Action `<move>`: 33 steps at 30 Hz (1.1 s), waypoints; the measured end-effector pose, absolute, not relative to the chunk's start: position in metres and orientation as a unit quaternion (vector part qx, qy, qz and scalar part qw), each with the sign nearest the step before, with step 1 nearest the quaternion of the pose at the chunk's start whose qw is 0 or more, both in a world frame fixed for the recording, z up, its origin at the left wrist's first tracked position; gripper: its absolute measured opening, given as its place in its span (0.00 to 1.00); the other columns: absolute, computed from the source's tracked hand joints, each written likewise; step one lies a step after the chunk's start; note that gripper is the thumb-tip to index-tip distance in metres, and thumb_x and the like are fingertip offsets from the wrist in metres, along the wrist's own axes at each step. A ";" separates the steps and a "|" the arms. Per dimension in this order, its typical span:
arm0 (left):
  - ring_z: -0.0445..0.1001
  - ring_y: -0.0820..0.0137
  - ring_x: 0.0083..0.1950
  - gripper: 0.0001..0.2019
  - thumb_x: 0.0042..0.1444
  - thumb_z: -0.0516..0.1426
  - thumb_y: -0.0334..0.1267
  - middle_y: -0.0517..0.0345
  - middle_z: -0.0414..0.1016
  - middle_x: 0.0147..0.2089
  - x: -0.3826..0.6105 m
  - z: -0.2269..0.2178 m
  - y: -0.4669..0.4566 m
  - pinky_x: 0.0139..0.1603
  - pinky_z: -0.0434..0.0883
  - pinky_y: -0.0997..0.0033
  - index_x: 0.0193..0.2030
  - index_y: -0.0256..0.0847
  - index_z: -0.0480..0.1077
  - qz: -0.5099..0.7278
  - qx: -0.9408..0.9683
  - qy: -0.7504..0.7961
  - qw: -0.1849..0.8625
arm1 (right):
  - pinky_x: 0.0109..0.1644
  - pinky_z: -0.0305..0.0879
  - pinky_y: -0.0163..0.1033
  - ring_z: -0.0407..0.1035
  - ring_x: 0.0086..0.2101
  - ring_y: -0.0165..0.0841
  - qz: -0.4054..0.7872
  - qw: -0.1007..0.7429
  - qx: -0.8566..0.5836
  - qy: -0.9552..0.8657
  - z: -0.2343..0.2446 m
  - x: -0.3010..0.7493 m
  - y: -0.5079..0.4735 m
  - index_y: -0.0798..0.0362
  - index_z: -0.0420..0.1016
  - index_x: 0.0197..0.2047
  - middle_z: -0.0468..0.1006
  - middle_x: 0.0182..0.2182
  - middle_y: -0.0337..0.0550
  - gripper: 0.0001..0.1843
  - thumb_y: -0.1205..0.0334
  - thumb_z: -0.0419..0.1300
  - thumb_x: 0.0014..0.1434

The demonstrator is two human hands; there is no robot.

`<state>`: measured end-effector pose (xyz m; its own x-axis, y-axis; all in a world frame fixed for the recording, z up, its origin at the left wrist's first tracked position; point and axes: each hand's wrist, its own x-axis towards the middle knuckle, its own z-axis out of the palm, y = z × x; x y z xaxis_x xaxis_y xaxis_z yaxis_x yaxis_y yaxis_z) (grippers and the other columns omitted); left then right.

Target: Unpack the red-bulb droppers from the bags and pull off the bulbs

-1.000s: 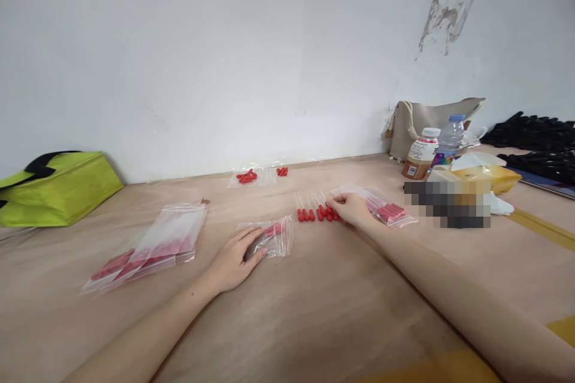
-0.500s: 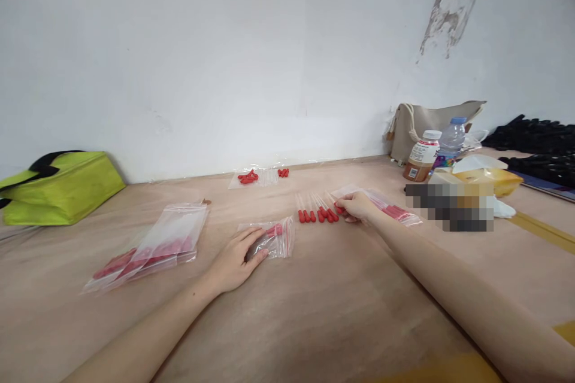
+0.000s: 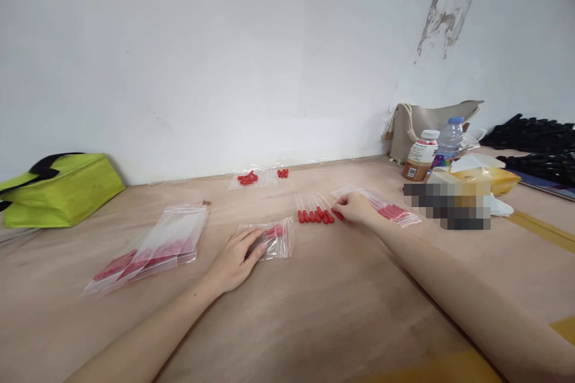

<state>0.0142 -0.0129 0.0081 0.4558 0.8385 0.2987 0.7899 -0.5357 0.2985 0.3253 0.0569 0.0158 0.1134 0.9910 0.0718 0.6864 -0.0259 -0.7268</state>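
Your right grip (image 3: 354,208) pinches a clear, red-bulbed dropper (image 3: 338,213); left grip (image 3: 236,257) lies open on a small bag (image 3: 277,238); bare counter (image 3: 314,305) lies toward you.

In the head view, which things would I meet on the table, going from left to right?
Green bag, stack of plastic bags, left hand, row of red droppers, right hand, brown drink bottle, water bottle, black pile.
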 end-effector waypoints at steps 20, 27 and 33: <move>0.50 0.64 0.65 0.27 0.58 0.46 0.52 0.56 0.52 0.64 0.018 0.013 -0.016 0.64 0.50 0.58 0.62 0.44 0.53 0.109 0.893 0.428 0.081 | 0.25 0.46 0.31 0.60 0.24 0.26 0.127 0.239 -0.470 -0.840 0.004 0.233 0.003 0.53 0.72 0.33 0.70 0.25 0.37 0.13 0.52 0.58 0.51; 0.46 0.65 0.66 0.27 0.60 0.43 0.52 0.57 0.48 0.66 0.017 0.012 -0.018 0.64 0.45 0.56 0.64 0.46 0.48 0.093 0.896 0.428 0.079 | 0.26 0.52 0.30 0.63 0.26 0.26 0.217 0.300 -0.450 -0.813 -0.001 0.238 0.002 0.54 0.69 0.33 0.72 0.28 0.38 0.15 0.55 0.64 0.44; 0.46 0.61 0.66 0.30 0.57 0.46 0.54 0.55 0.47 0.66 0.017 0.015 -0.020 0.63 0.47 0.54 0.64 0.47 0.47 0.095 0.897 0.423 0.086 | 0.28 0.59 0.30 0.65 0.27 0.26 0.380 0.332 -0.379 -0.776 -0.003 0.238 0.002 0.55 0.69 0.33 0.73 0.26 0.37 0.12 0.61 0.64 0.44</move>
<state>0.0169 -0.0198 0.0146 0.6235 0.7758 0.0967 0.7432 -0.6265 0.2348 0.2378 0.0023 -0.0027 -0.4932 0.8398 0.2268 0.3349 0.4239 -0.8415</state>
